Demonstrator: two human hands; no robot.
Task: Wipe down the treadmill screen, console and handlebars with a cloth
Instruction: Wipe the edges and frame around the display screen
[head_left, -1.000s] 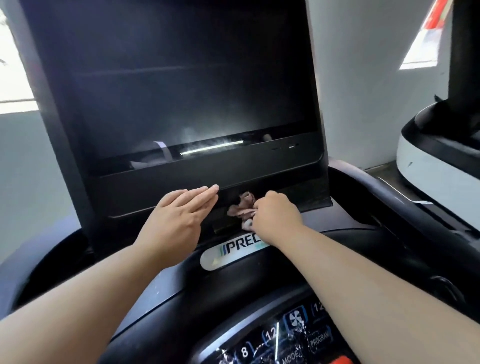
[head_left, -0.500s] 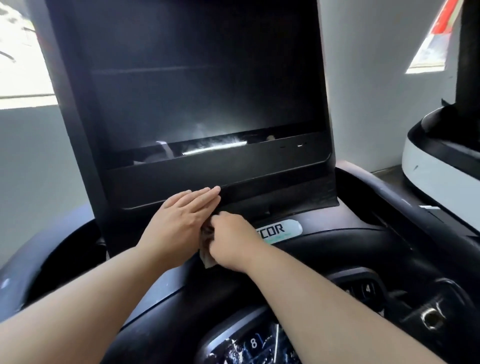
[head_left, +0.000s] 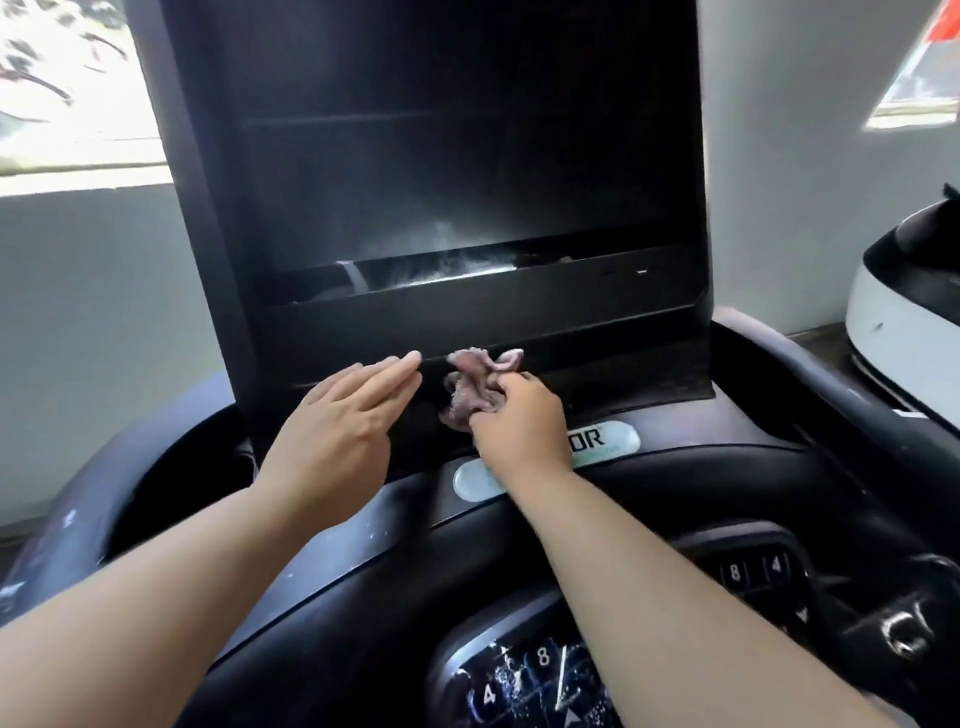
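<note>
Head camera, nearest first: a glossy black touch panel with white numerals (head_left: 524, 680) sits at the bottom edge, set into the curved black plastic treadmill console (head_left: 363, 545). Both bare forearms reach across it.

The left hand (head_left: 337, 431) is held flat, fingers straight and close together. Its fingertips reach the black frame strip (head_left: 597, 353) below the display, and it grips nothing. Just beside it, the right hand (head_left: 519, 426) has its fingers curled tight round a crumpled mauve-pink cloth (head_left: 475, 382). The cloth bunches out above the knuckles and lies against that same strip.

The right wrist covers part of an oval pale-green logo badge (head_left: 602, 441) on the console top. Beyond stands the large dark rectangular treadmill screen (head_left: 457, 156), with a hazy pale smear near its bottom edge.

Far right is a white and black neighbouring machine (head_left: 904, 312), with a grey wall (head_left: 769, 208) behind.
</note>
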